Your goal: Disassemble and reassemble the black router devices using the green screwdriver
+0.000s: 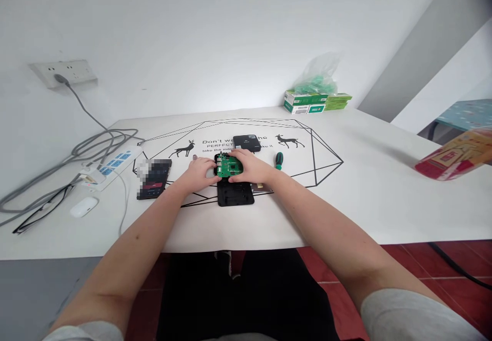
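A green circuit board (229,167) with metal connectors on its left side is between my two hands. My right hand (251,167) grips it from the right, thumb at the near edge and fingers at the far edge. On the left side, my left hand (200,172) has its thumb and index finger against the connector edge. A black plastic case half (236,196) lies just below the board. Behind my right hand rests a black cover (247,141) with a pale label. A green and black screwdriver (279,161) lies to the right.
A phone (154,179), a white earbud case (83,207), glasses (42,209) and a power strip (115,167) with grey cables occupy the left. Green and white boxes (307,102) under a plastic bag stand at the back. A red and yellow package (453,156) is at the right.
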`<move>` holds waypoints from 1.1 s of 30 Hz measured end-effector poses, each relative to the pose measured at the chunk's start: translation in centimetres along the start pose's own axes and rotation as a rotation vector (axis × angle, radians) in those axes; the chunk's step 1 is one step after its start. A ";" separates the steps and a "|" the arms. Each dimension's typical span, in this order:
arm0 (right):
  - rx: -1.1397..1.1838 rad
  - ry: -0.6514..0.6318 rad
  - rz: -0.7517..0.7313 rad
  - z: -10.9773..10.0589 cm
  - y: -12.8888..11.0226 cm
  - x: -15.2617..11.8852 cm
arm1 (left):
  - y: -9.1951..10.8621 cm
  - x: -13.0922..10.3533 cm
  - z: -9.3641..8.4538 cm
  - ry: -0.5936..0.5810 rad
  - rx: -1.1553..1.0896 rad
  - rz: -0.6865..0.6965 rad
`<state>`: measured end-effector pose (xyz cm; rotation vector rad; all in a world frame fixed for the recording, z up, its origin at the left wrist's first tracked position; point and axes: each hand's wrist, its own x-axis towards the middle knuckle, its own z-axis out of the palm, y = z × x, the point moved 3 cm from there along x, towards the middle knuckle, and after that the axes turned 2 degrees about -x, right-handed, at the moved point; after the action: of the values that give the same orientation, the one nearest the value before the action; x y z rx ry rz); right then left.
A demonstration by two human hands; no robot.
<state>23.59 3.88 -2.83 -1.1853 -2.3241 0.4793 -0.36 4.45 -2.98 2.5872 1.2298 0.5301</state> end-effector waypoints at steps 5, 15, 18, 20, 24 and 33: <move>-0.008 -0.056 0.011 0.5 0.5 0.4 | 0.2 -0.2 -0.3 -0.022 -0.013 -0.088; -0.087 -0.103 -0.007 0.4 0.6 0.4 | 0.3 -0.2 -0.4 -0.022 -0.052 -0.069; -0.174 -0.066 0.061 -0.3 0.5 0.0 | 0.2 -0.2 -0.3 -0.016 -0.047 -0.059; -0.212 -0.047 0.132 -1.1 0.4 -0.4 | 0.1 -0.2 -0.3 -0.012 -0.042 -0.053; -0.057 -0.050 0.362 -2.4 -0.2 -0.9 | 0.1 -0.1 -0.2 -0.006 -0.035 -0.045; 0.730 0.225 0.788 -1.8 -0.5 -0.8 | 0.2 -0.3 -0.4 -0.007 -0.051 -0.055</move>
<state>24.69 3.14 -1.26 -1.5891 -1.2143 1.2471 -0.60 4.14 -2.59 2.5031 1.2641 0.5336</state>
